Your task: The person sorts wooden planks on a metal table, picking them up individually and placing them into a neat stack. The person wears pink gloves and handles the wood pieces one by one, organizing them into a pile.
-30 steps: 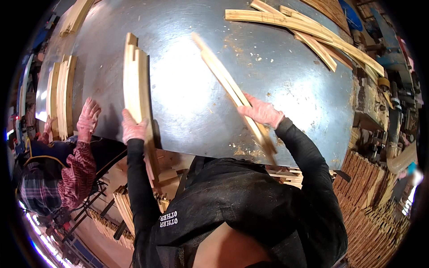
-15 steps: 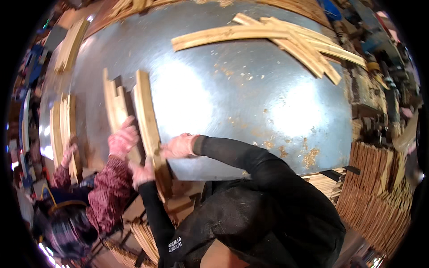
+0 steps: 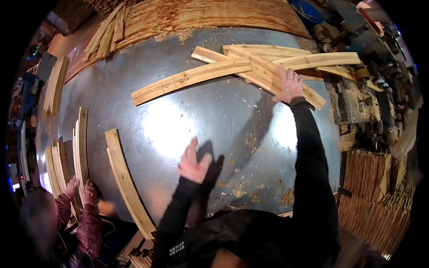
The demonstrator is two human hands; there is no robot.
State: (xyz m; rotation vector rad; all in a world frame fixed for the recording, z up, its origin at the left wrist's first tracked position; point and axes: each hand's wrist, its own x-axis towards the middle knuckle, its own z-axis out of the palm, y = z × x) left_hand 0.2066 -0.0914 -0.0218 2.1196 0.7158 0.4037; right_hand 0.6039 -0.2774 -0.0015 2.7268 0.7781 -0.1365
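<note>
My right hand (image 3: 290, 85) is open on the crossed wooden boards (image 3: 261, 73) at the far right of the metal-topped table, its fingers spread over a slanting board's edge. Nearer the middle, my left hand (image 3: 194, 164) is raised over the bare metal, slightly blurred, thumb and fingers apart, holding nothing. A long board (image 3: 192, 80) lies crosswise between the pile and the table's far left. To the left of my left hand, a small stack of boards (image 3: 126, 183) rests lengthwise, its near end at the table's front edge.
At left, a co-worker's hands (image 3: 79, 190) hold upright-set boards (image 3: 81, 147). More boards (image 3: 56, 87) lie at the far left. Behind the metal is a plywood sheet (image 3: 214, 17) with loose strips on it. Machinery (image 3: 357, 98) stands at right, above stacked wood (image 3: 371, 192). Sawdust (image 3: 288, 196) dots the tabletop.
Both my hands have left the boards at left. My right hand has reached across to the far-right pile; my left has moved right. The co-worker's hand has shifted left, and the view has shifted.
</note>
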